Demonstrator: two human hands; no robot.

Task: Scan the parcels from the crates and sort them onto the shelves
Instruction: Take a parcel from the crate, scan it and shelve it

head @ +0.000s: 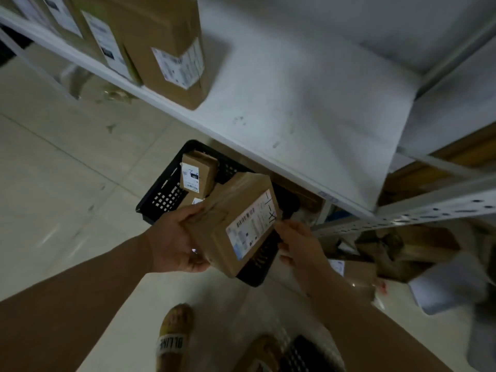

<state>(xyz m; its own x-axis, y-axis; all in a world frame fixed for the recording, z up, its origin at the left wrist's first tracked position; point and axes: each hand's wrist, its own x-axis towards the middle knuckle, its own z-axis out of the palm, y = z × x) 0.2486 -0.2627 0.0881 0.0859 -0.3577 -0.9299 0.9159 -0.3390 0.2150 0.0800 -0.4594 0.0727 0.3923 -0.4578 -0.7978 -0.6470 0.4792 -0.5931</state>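
Head view.

- **Parcel** (230, 210): brown carton, label up, held over the black crate (161, 183). The left hand (177, 242) grips its near-left end.
- **Right hand** (298, 245): at the label's far corner, fingers curled. Whether it holds anything cannot be told.
- **Step, judged:** scan. Keep the label flat and uncovered.
- **Room:** the shelf (295, 103) is bare right of the standing boxes (166, 49). Lift clear of its front edge and the perforated post (429, 210).

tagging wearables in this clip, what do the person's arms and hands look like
No gloves on the left hand or right hand. Both forearms are bare to the frame's edge: no sleeves, watch or bands in view. A small bright glint sits at the left hand, too blurred to identify.
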